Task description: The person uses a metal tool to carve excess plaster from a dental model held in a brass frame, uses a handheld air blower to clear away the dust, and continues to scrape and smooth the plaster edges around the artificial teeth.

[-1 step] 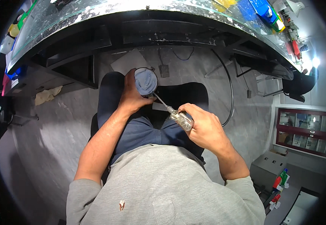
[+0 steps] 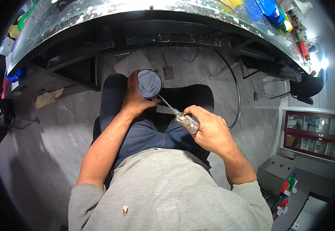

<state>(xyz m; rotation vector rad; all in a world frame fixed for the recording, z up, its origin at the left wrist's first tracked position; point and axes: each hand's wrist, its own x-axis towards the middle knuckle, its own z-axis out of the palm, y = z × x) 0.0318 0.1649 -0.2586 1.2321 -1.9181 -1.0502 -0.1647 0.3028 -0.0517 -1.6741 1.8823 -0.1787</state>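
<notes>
Your right hand [image 2: 210, 133] is clenched around the clear handle of a screwdriver [image 2: 183, 119], fingers wrapped over it, with the thin metal shaft running up and to the left from your fist. The tip meets the underside of a round grey-blue part [image 2: 149, 83], right at its lower edge. Your left hand [image 2: 136, 101] grasps that part from below and the left, thumb and fingers curled around its side, so it sits upright above your left knee (whether it rests on the knee or is held just clear of it, you cannot tell from here).

Both hands work over your lap. You are seated, dark blue trousers [image 2: 152, 133] under the forearms and a grey shirt [image 2: 167, 192] filling the lower edge of the view. A black seat [image 2: 194, 96] shows between and beyond your knees.

Further out, the grey floor [image 2: 59, 131] carries a flat grey sheet [image 2: 132, 63] just beyond the round part, a small dark block [image 2: 168, 72] beside it, and a black cable [image 2: 235, 92] that loops down on your right. A crumpled beige rag [image 2: 48, 97] lies well to the left.

Above all this curves the front edge of the desk [image 2: 156, 15], its glass top spattered with white, with blue bins [image 2: 265, 7] near its right corner.
</notes>
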